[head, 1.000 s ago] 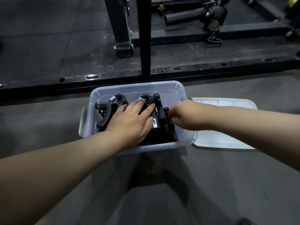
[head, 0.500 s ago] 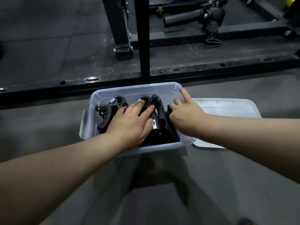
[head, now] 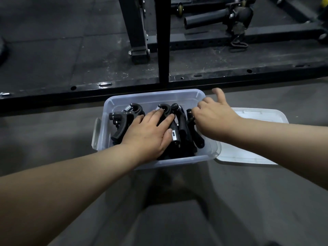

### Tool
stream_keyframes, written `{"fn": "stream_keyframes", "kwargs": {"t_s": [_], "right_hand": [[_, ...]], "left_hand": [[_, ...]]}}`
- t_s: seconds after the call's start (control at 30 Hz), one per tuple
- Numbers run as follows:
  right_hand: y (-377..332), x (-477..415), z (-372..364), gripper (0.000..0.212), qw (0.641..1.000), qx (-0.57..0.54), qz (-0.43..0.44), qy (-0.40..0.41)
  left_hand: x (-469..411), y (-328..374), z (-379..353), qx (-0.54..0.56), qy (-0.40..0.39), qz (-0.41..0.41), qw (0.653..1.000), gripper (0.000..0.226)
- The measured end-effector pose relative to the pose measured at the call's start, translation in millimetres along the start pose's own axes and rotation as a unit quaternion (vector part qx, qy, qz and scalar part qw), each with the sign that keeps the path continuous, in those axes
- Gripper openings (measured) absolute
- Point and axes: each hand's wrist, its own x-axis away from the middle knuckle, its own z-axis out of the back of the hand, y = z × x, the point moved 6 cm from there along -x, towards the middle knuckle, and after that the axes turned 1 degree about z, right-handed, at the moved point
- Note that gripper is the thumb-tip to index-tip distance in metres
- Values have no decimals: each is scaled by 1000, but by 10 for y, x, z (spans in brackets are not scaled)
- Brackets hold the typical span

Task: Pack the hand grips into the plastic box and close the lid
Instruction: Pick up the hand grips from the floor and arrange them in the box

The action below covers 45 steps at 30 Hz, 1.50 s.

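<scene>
A clear plastic box [head: 152,96] stands open on the grey floor, and several black hand grips [head: 124,121] with metal springs lie packed inside it. My left hand [head: 147,134] lies flat on the middle grips, fingers straight, pressing them down. My right hand [head: 214,116] is over the box's right side. Its fingers curl onto the top end of the rightmost hand grip [head: 190,121], and one finger sticks out past the rim. The translucent lid [head: 257,125] lies flat on the floor, touching the box's right side.
A black steel rack base beam [head: 124,89] runs across the floor just behind the box, and an upright post [head: 162,41] rises from it. A bar sleeve [head: 204,20] and further frame parts lie behind. A latch flap [head: 95,134] hangs on the box's left end.
My right hand went from a closed fist at the box's right edge to loosened fingers on the rightmost grip, now standing further in. My left hand stayed flat on the grips.
</scene>
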Motion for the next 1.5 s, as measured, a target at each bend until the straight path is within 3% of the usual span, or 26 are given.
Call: {"fn": "stream_keyframes", "kwargs": {"t_s": [0.07, 0.17, 0.4, 0.5, 0.57, 0.63, 0.73, 0.87, 0.93, 1.03, 1.07, 1.2, 1.3, 1.37, 1.43, 1.5], "right_hand": [[25, 8, 89, 7, 999, 22, 1, 47], [124, 39, 315, 21, 996, 5, -9, 91], [389, 64, 603, 27, 973, -198, -61, 98], [307, 57, 725, 31, 957, -269, -36, 101], [209, 54, 821, 34, 950, -291, -9, 112], [126, 34, 889, 30, 947, -289, 33, 134], [98, -13, 901, 27, 938, -305, 64, 155], [78, -3, 821, 32, 913, -373, 75, 146], [118, -28, 714, 33, 880, -460, 30, 120], [264, -109, 325, 27, 746, -643, -164, 58], [268, -108, 170, 28, 721, -655, -225, 17], [10, -22, -137, 36, 762, -553, -274, -195], [-287, 27, -175, 29, 705, -600, -247, -286], [-364, 33, -193, 28, 685, -620, -246, -292], [-332, 30, -208, 26, 695, -611, -263, -274], [-306, 55, -212, 26, 672, -626, -271, -289]], "left_hand": [[-4, -3, 4, 1, 4, 0, 1000, 63], [0, 3, 4, 9, -1, -4, 1000, 62], [-127, 1, 182, 94, -13, 44, 994, 60], [-218, 150, 393, 213, -3, 21, 977, 63], [-271, 247, 408, 283, -24, 24, 959, 52], [-309, 326, 351, 380, -58, 59, 921, 45], [-367, 336, 279, 482, -42, 114, 868, 33], [-404, 206, 303, 440, -20, 139, 887, 37], [-381, 175, 306, 442, -24, 152, 883, 25], [-331, 108, 249, 481, -15, 204, 853, 11], [-303, 102, 248, 502, -3, 215, 838, 10], [-175, -35, 223, 596, 69, 286, 747, 15], [-90, -145, 220, 611, 126, 321, 713, 22], [-69, -135, 222, 624, 138, 319, 700, 23], [-53, -96, 218, 633, 140, 312, 694, 25], [-31, -58, 221, 639, 147, 307, 690, 28]]}}
